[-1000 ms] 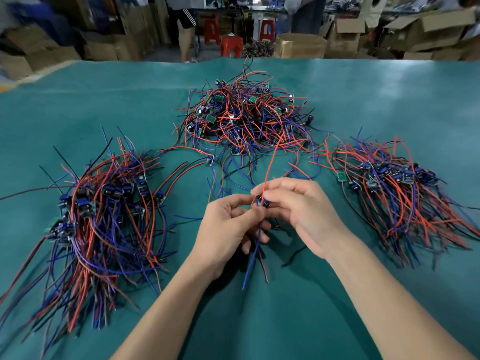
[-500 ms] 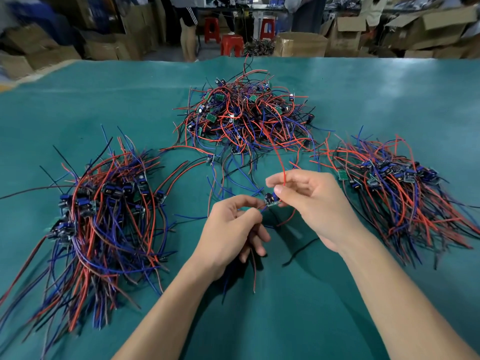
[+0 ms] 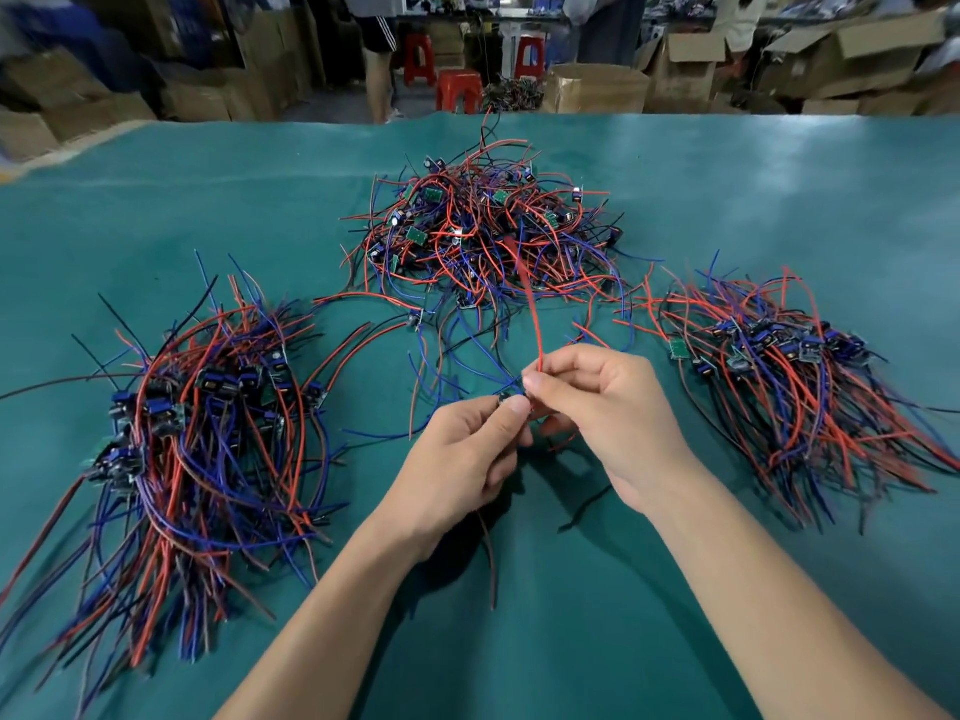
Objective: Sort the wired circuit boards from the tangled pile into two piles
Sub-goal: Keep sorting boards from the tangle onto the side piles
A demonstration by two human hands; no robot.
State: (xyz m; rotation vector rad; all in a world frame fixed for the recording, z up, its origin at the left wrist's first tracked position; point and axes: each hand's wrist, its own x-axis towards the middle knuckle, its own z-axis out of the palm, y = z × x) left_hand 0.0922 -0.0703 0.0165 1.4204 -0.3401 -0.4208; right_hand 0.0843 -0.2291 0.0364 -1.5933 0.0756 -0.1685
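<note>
Fingers point(image 3: 511, 407) of the left hand point(image 3: 457, 459) pinch a small wired circuit board point(image 3: 506, 399) above the bench point(image 3: 727, 210) – mostly hidden; the right hand point(image 3: 608, 413) pinches its red wire point(image 3: 532, 314), which arcs toward the tangled pile point(image 3: 488, 226) – sorted piles lie left point(image 3: 208, 423) and right point(image 3: 795, 376).

Bright, even overhead light | pale glare patches on the green bench point(image 3: 779, 168) at far right | soft dark shadows under both forearms | background boxes point(image 3: 691, 59) blurred | wide-angle bending at edges, corner wires smeared
</note>
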